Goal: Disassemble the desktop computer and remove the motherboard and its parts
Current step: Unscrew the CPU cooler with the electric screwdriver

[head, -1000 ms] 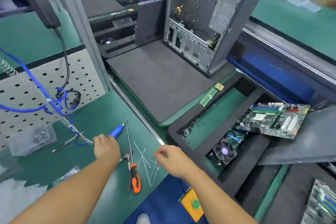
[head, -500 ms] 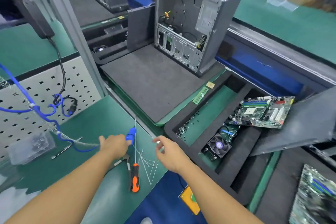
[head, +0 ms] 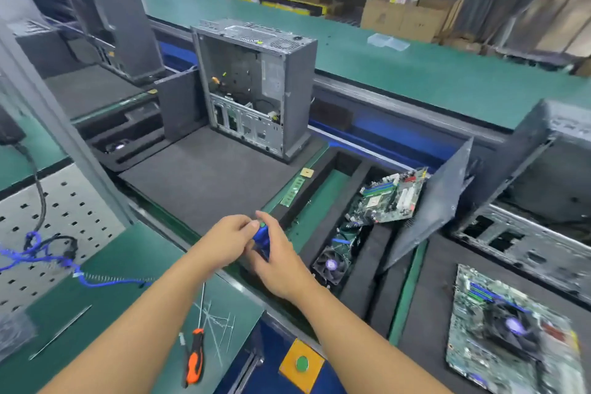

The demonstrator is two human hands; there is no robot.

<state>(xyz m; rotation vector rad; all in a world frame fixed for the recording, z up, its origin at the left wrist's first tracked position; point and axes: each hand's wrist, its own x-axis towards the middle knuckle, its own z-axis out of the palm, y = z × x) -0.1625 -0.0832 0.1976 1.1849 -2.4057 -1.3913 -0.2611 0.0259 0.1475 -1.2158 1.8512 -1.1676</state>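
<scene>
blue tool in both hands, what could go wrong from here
1. The blue tool, held by the left hand and right hand, seems tethered by a blue cord lying across the green mat. Reaching towards the computer case could pull it taut or drag it over the orange screwdriver.
2. The case stands upright on the foam pad; a hard push might tip it.
3. The motherboard lies tilted in the tray and may slide if bumped.

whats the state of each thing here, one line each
computer case: upright, side open
blue tool: held by both hands
left hand: pinching blue tool
right hand: gripping blue tool
motherboard: out, tilted in foam tray
fan: lying in foam tray
orange screwdriver: lying on bench
</scene>
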